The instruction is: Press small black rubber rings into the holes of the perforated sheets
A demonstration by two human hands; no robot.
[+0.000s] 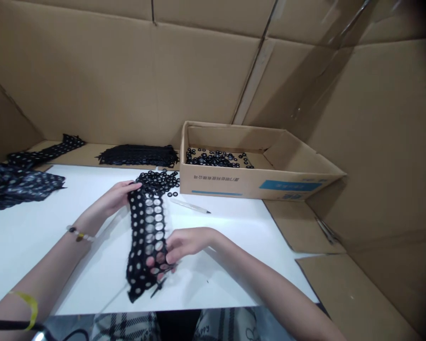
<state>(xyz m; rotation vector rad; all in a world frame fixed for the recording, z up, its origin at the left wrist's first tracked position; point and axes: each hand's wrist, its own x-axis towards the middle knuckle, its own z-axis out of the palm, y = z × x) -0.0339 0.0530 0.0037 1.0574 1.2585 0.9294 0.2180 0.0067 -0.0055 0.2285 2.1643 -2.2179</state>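
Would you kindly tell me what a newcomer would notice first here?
Probably the dotted black strip over the white table, its far end in the left hand, its near part in the right hand. Beyond it lies a heap of rings, left of an open box with more rings inside.

Brown cardboard walls rise behind and on both sides of a white table, with creases and a pale taped seam in the back panel. Flat cardboard sheets border the tabletop. Light gleams on its surface; shadow darkens the upper right.
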